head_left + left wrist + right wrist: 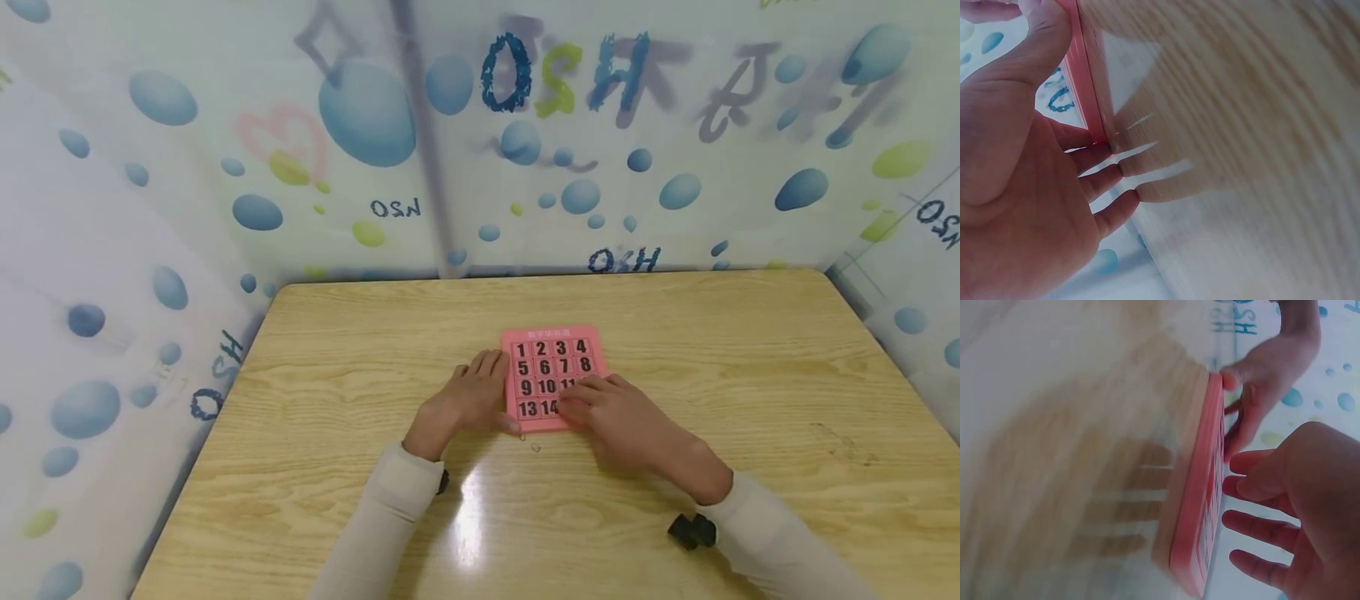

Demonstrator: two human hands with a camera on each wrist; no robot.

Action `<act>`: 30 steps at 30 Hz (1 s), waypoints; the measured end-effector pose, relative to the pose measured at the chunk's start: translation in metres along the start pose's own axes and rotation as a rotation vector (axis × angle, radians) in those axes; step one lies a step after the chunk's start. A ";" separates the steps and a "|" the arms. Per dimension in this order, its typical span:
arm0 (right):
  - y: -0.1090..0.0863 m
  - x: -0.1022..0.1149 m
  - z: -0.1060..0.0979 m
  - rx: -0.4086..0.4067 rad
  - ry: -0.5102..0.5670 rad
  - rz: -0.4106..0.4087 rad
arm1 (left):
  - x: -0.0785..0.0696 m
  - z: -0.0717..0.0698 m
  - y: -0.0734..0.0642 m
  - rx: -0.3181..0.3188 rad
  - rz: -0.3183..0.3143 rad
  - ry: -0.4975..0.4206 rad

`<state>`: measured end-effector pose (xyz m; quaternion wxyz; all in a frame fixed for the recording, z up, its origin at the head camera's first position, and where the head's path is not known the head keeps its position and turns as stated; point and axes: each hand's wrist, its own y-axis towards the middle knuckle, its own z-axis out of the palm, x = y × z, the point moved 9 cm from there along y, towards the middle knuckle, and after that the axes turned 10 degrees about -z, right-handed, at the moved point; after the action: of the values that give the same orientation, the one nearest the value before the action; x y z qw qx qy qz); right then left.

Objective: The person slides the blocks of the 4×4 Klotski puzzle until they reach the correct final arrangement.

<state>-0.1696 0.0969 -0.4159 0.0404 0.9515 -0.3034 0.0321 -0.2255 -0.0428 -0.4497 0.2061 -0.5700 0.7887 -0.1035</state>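
Observation:
A pink sliding number puzzle (551,333) lies flat on the table, its black-numbered tiles facing up. The top rows read 1 to 8 in order; 9, 10, 13 and 14 show below them. My left hand (468,400) rests along the puzzle's left edge, fingers extended and thumb at the near left corner. In the left wrist view, the left fingertips (1124,201) reach down to the tabletop. Over the lower right tiles is my right hand (630,421), fingers loosely extended and hiding several tiles. Its index fingertip is close to the puzzle face; contact cannot be told.
The wooden table (360,358) reaches back to a wall covering (480,183) printed with blue and green drops. A small clear ring-like bit (535,447) lies just in front of the puzzle. A dark wrist device (692,531) sits by the right sleeve.

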 end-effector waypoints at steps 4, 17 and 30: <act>-0.009 -0.010 -0.003 -0.011 -0.026 0.015 | 0.000 -0.001 -0.001 0.007 -0.003 0.000; -0.026 -0.019 -0.008 -0.014 -0.069 -0.030 | 0.000 0.000 0.000 0.015 0.002 -0.010; -0.027 -0.019 -0.001 0.003 -0.071 -0.039 | 0.000 0.000 -0.001 0.016 -0.011 -0.006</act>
<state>-0.1697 0.1296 -0.4179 0.0287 0.9578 -0.2859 -0.0018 -0.2244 -0.0437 -0.4491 0.2126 -0.5729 0.7841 -0.1090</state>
